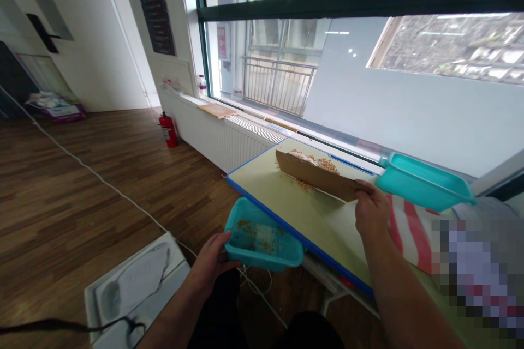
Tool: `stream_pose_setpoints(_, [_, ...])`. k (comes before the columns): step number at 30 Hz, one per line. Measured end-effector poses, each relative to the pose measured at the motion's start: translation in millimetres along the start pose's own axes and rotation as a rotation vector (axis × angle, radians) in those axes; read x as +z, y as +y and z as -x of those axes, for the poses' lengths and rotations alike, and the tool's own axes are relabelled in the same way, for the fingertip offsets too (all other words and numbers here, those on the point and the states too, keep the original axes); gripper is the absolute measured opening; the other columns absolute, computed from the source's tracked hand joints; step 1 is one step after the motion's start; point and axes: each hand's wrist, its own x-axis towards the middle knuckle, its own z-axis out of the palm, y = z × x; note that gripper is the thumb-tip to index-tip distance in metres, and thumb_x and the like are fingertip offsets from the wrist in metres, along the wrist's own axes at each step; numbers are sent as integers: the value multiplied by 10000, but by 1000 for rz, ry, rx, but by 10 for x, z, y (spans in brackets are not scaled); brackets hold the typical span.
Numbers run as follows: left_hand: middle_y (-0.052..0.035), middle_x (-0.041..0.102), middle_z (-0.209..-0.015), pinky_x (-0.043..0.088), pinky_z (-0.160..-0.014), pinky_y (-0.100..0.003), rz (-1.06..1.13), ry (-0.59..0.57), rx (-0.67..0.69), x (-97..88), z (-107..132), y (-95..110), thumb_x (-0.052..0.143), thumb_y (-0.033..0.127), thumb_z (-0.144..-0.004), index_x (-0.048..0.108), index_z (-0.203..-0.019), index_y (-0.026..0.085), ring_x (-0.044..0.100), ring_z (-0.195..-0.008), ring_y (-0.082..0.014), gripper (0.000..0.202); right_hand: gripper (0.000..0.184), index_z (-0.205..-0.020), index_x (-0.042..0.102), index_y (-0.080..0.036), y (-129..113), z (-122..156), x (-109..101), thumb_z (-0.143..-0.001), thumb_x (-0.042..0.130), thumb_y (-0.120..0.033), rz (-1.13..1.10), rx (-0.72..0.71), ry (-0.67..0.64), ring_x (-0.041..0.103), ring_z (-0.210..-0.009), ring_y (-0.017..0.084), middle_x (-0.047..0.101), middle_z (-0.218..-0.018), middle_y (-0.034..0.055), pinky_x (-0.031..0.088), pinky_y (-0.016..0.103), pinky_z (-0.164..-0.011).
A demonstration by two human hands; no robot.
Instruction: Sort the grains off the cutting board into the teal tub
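My left hand [210,262] grips the near rim of a turquoise plastic tray [262,237], held below the table's blue front edge; small brown grains lie inside it. My right hand [370,207] is closed on one end of a flat brown cardboard strip [315,174] that stands on its long edge on the pale green tabletop [295,207]. Loose brown grains [315,163] lie piled behind and along the cardboard, near the far edge of the table.
A second turquoise tray [426,180] sits on the table to the right, beside a red-and-white striped cloth [409,229]. A white radiator [241,144] runs under the window. A red fire extinguisher [167,130] stands on the wooden floor. A white board [135,289] with a cable lies at lower left.
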Motion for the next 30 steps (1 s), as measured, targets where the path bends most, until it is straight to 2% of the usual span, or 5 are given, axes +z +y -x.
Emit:
stream_pose_setpoints(9, [-125,725,-999,645,-734,-445,-15,5,11,-12,22,21,679,347,-893,652,-1007,162,739,-854,-266,219,288,-845,739,-222,-6,-9,-14,-625,587,-329,-34,47,6,656,-867,243,721,-833,23,509,427,-858])
stream_pose_setpoints(16, [-129,734,-972,644,-721,-440,-16,11,19,2,37,0,693,355,-877,658,-984,160,746,-833,-266,225,311,-877,741,-206,-13,-8,-39,-631,584,-314,-48,101,-35,598,-697,202,653,-710,4,484,346,-649])
stream_pose_setpoints(23, [-128,736,-998,642,-740,-441,-19,-19,27,-9,67,15,706,372,-871,651,-1007,159,745,-848,-264,258,273,-808,751,-234,-9,-19,-40,-595,584,-264,-90,38,-12,642,-830,228,715,-799,5,503,396,-814])
stream_pose_setpoints(30, [-127,724,-972,643,-692,-428,-47,21,28,34,65,-7,693,343,-881,637,-982,157,743,-811,-258,219,252,-750,745,-246,32,-30,-33,-559,580,-254,-141,33,39,618,-811,219,704,-765,-3,483,395,-821])
